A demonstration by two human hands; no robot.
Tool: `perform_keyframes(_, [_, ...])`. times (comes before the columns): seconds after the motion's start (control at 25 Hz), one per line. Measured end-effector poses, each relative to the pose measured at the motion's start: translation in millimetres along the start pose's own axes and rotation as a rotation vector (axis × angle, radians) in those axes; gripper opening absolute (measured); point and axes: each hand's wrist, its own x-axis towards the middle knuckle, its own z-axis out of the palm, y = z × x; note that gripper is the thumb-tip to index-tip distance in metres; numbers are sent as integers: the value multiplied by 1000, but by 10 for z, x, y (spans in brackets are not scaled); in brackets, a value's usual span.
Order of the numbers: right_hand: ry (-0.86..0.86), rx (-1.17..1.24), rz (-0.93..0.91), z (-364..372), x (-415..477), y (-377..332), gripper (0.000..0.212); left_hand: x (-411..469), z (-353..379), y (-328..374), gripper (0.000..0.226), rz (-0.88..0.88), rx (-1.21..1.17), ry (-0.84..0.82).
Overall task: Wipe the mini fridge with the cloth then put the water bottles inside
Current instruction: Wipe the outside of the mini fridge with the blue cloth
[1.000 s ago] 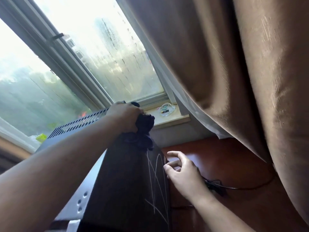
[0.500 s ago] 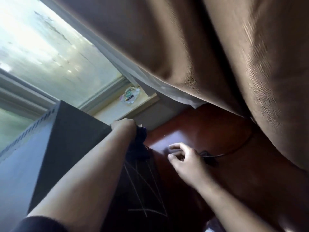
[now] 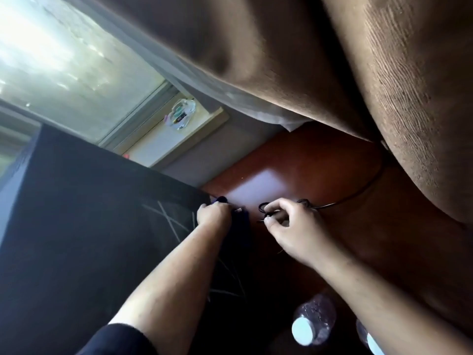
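Observation:
The black mini fridge [image 3: 84, 226] fills the left of the head view, with pale scratch marks on its right side. My left hand [image 3: 213, 213] is shut on a dark cloth [image 3: 239, 226] and presses it against the fridge's right side, low near the back corner. My right hand [image 3: 291, 231] rests on the red-brown table [image 3: 294, 170] just right of the fridge, fingers curled and apart, touching a black cord [image 3: 358, 196]. A clear water bottle with a white cap [image 3: 313, 321] stands at the bottom; a second bottle [image 3: 368, 339] shows partly behind my right forearm.
A brown curtain [image 3: 358, 73] with a white lining hangs close over the table on the right. Behind the fridge are a window [image 3: 64, 73] and a pale sill holding a small clear packet [image 3: 181, 115]. The cord runs right under the curtain.
My left hand has slid the cloth down the fridge's right side from the top corner toward the table. The view has tilted down, bringing the bottles into sight.

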Motion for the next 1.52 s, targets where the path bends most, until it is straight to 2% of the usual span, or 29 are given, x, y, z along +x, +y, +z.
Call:
perform_keyframes(0.16, [-100,-140,-9,-166,-75,-189,16,-545,87,139,38,-8,-145,-17])
perform_keyframes(0.28, [-119,-157,-74,-312,-168,-329,13,-947,178,301,22,-71,-192,52])
perform_keyframes(0.4, [-154,-185,-153,-404,-299,-391,15,-1343,298,516,20,-82,-189,106])
perform_keyframes(0.64, [-288,-241,-238,-405,-504,-448,13,-1954,599,982,25,-31,-158,63])
perform_keyframes(0.8, [-335,-243,-270,-324,-549,-479,12,-2061,597,1027,25,-23,-128,59])
perform_keyframes(0.96, [-327,-230,-274,-288,-531,-504,11,-1862,207,615,24,-102,-147,177])
perform_keyframes(1.16, [-286,-225,-242,-347,-427,-548,10,-1411,-755,-490,22,-301,-66,369])
perform_keyframes(1.28, [-280,-240,-209,-371,-333,-621,10,-1283,-1282,-1041,27,-434,-50,391])
perform_keyframes(1.4, [-240,-202,-194,-344,-172,-814,10,-1104,-1358,-1196,29,-502,-83,415])
perform_keyframes(1.52, [-226,-167,-186,-217,-32,-898,9,-867,-886,-820,29,-419,-111,390])
